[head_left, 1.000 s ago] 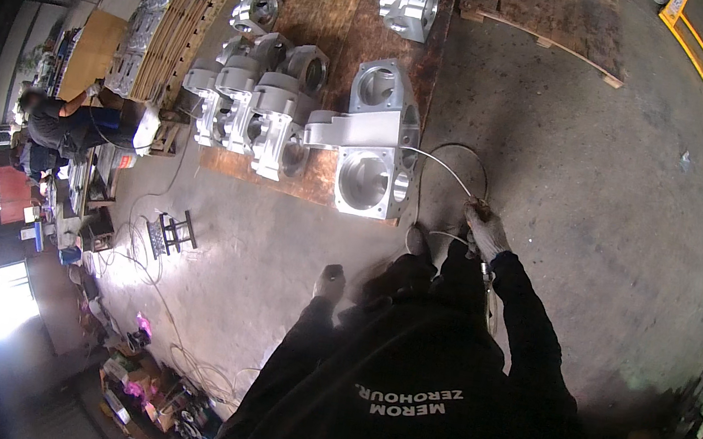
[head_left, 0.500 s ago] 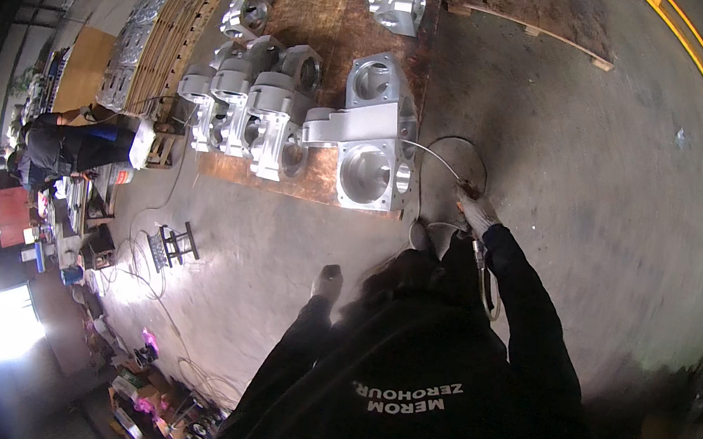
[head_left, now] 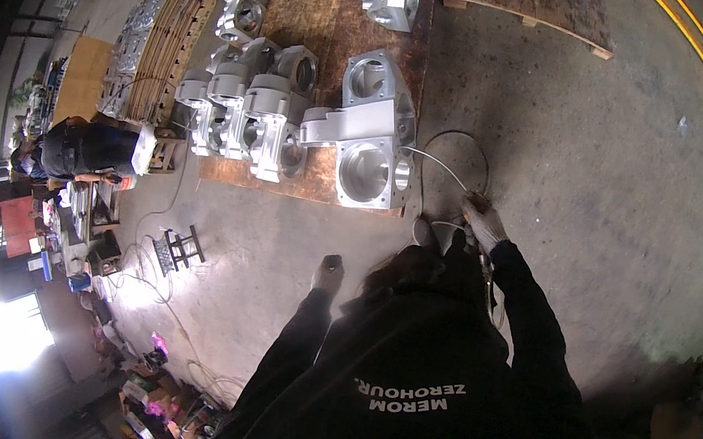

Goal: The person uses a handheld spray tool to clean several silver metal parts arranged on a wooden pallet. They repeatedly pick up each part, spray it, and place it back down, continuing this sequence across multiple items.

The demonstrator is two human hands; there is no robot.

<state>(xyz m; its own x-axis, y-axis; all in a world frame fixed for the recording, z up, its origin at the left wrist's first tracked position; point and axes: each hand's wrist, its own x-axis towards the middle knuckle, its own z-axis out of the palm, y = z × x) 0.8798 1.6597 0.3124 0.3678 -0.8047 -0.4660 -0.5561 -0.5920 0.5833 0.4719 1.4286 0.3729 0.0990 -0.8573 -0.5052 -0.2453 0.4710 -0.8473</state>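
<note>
My gloved right hand (head_left: 484, 225) is closed around a hose-fed tool, apparently an air blow gun (head_left: 473, 198). From it a thin curved tube (head_left: 443, 166) reaches left to the right side of a large silver metal casting (head_left: 365, 172) with round bores. Whether its tip enters an opening or only touches the casting, I cannot tell. My gloved left hand (head_left: 329, 273) hangs low over the floor, apart from the castings. Its fingers look curled, and their inside is hidden. Left of the large casting, several similar castings (head_left: 272, 130) stand close together.
The castings stand on a brown wooden board (head_left: 338, 4). A thin hose (head_left: 464, 135) loops over the floor beside it. At left are stacked panels (head_left: 145, 52), a small black stand (head_left: 179, 250) and a bending co-worker (head_left: 93, 152). A pallet (head_left: 538, 2) lies at the far right.
My right hand has shifted slightly right and down in the picture, the tube still at the casting. My left hand has risen a little. The co-worker has moved slightly right.
</note>
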